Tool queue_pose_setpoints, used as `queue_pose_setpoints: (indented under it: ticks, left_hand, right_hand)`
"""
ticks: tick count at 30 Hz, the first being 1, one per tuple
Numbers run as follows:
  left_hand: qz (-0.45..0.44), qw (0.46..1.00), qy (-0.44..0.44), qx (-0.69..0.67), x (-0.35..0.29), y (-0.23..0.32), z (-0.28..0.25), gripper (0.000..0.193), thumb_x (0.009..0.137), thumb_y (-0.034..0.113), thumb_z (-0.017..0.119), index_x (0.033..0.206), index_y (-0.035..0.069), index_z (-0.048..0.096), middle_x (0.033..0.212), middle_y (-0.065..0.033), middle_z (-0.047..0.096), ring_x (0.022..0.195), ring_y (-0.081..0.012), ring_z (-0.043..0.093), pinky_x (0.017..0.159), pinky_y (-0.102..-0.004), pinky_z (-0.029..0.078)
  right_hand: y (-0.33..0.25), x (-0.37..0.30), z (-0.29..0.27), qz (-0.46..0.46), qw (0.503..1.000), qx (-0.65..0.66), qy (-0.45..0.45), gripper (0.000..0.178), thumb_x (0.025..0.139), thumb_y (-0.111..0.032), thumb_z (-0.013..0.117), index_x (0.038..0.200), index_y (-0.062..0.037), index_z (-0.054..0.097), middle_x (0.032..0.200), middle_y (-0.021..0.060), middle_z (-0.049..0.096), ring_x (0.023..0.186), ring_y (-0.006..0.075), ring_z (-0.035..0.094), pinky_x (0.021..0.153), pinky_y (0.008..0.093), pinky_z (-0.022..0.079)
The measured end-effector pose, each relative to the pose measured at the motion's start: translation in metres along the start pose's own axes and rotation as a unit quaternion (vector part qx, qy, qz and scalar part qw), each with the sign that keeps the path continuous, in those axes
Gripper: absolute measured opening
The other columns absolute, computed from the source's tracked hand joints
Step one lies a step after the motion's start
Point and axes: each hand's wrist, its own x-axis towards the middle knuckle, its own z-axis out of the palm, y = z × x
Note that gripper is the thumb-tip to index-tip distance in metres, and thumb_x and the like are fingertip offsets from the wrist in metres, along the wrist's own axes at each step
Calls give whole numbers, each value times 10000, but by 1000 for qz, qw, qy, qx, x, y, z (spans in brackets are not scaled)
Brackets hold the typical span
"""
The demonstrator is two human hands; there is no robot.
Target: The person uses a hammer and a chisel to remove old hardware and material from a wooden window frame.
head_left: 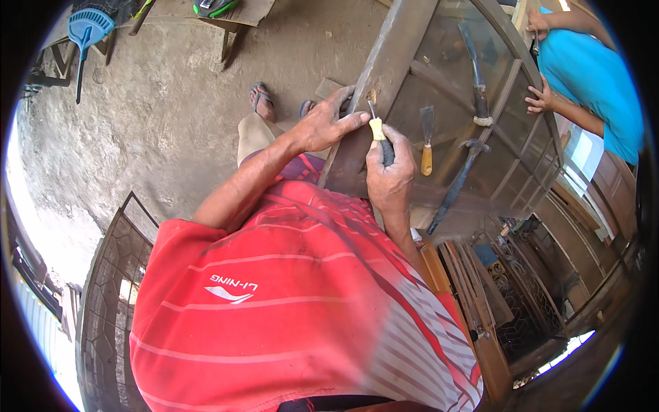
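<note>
Head view: a screwdriver (pixel 375 129), yellow and black, has its tip at a chipped spot on a wooden frame (pixel 398 51). The right hand (pixel 391 165) is wrapped around its handle; the left hand (pixel 326 126) rests on the frame, thumb and fingers apart. Rightward lie a scraper (pixel 427 144), hammer (pixel 458 182) and chisel (pixel 479 99) (all loose). Another person's hand (pixel 541 98) is at the far edge.
</note>
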Motion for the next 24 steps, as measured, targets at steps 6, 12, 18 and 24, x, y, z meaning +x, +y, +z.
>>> queue_pose_setpoints:
  ticks: [6,12,18,24]
  left_hand:
    - [-25,999,-20,28,13,-5,3,805,1037,586,597,1560,16,377,1433,-269,559,1383,-346,517,1161,-445,390]
    - [-54,998,-18,15,13,-7,9,884,1033,740,438,1570,54,288,1278,-309,634,1280,-411,593,1104,-484,409]
    - [-52,997,-6,49,11,-13,13,858,1042,734,418,1573,72,297,1276,-297,652,1293,-414,597,1096,-488,416]
    - [-37,999,7,14,10,-12,12,797,1062,680,451,1556,63,348,1270,-256,645,1248,-358,606,1083,-462,430]
  right_hand:
    - [-4,-1,5,151,981,114,-37,331,967,-59,657,1286,27,632,1011,140,699,782,217,670,686,357,536]
    - [-14,-1,9,317,865,389,-13,265,1069,-88,554,1316,3,579,961,61,656,654,41,547,488,215,394]
    - [4,-11,30,142,969,202,24,278,1063,-127,564,1309,1,566,951,91,655,634,87,564,476,212,386]
    - [-7,5,16,337,765,549,16,305,1074,-194,542,1311,-2,551,946,101,646,620,95,567,449,212,377]
